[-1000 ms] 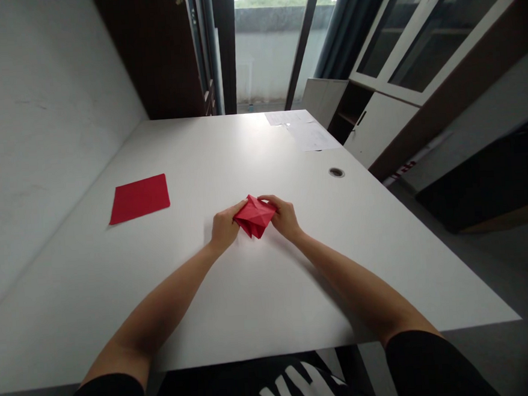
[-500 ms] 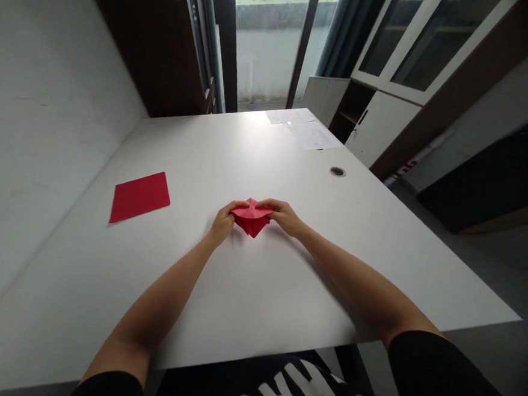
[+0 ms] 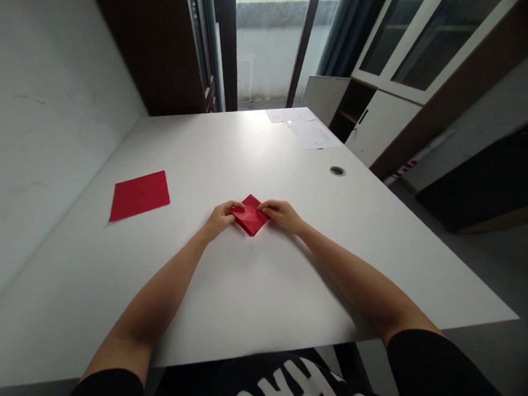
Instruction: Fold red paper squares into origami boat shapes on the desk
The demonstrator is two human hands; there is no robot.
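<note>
Red origami fold [image 3: 249, 215] now pressed flat as a diamond on the white desk [image 3: 253, 295]; earlier raised and puffed, flaps apart. Left hand [image 3: 220, 219] and right hand [image 3: 282, 216] have dropped lower, from gripping its sides to fingers lying over opposite corners

This looks like an office: a white tabletop [image 3: 253, 295] with a cable grommet [image 3: 337, 170], printed papers [image 3: 311, 134] at its far end, a glass-fronted cabinet [image 3: 415, 36] beside it, and a glass balcony door [image 3: 267, 53] beyond.

Folded red origami paper [image 3: 249, 216] | flat diamond shape | creases showing | lying on white desk [image 3: 253, 307]
</note>
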